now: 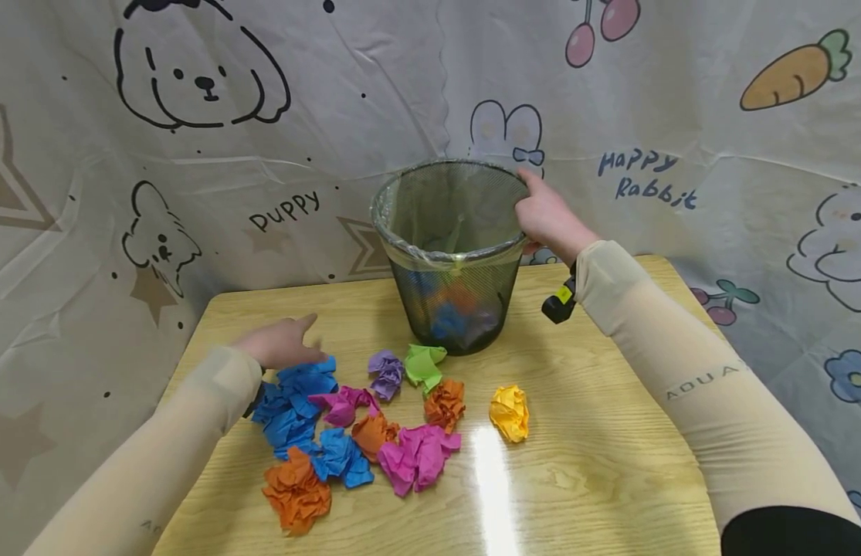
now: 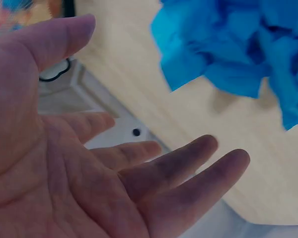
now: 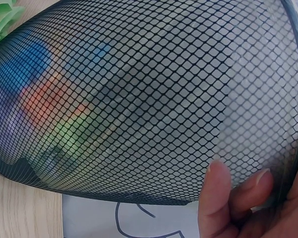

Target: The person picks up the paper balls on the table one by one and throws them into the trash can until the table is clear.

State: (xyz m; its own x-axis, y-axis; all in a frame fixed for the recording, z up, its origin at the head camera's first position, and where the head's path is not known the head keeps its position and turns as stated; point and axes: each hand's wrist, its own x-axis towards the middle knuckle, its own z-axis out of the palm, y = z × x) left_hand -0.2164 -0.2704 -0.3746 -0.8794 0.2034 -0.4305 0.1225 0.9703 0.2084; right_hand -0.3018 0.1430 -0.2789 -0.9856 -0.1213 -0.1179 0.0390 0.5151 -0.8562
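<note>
A black mesh wastebasket [image 1: 465,309] stands at the back of the table, lined with a clear plastic bag [image 1: 402,208]. Through its mesh in the right wrist view, blue, orange and green paper [image 3: 44,99] shows at the bottom. My right hand [image 1: 551,216] grips the basket's rim on its right side, several fingertips against the outer mesh. At the left, my left hand [image 1: 280,344] has its fingers spread and nothing in it, beside crumpled blue paper [image 1: 287,409]. The left wrist view shows its palm [image 2: 89,183] with that blue paper [image 2: 228,49] a little away from the fingertips.
Right of the blue paper lie pink [image 1: 419,457], orange [image 1: 444,405], purple [image 1: 386,374] and green [image 1: 424,365] crumpled papers. A yellow one [image 1: 510,413] sits apart to the right. Behind the wooden table [image 1: 597,463] hangs a printed cloth [image 1: 374,85].
</note>
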